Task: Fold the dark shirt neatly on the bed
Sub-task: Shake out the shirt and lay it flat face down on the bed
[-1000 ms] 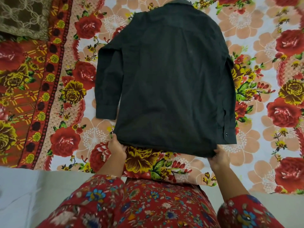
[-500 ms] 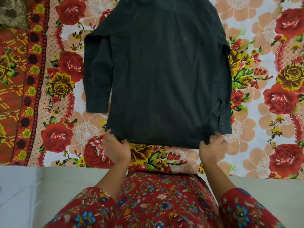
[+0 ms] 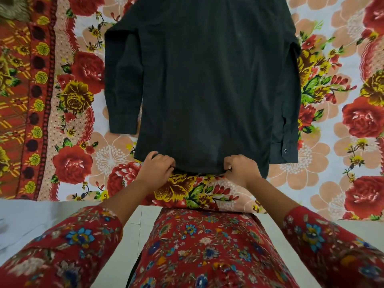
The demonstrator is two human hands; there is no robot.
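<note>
Found shirt (image 3: 207,80) flat on bed (image 3: 72,163), sleeves along both sides; noted left hand (image 3: 158,167) and right hand (image 3: 241,169) moved inward from hem corners, each now pinching near hem, apart; judged ready to fold hem far-ward.

Matt cloth shirt (image 3: 207,90), printed-cotton bedsheet (image 3: 342,163)

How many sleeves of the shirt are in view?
2. One sleeve lies beside the dark shirt on the left hand's side; the other sleeve runs along the opposite edge, cuff near the right hand.
</note>
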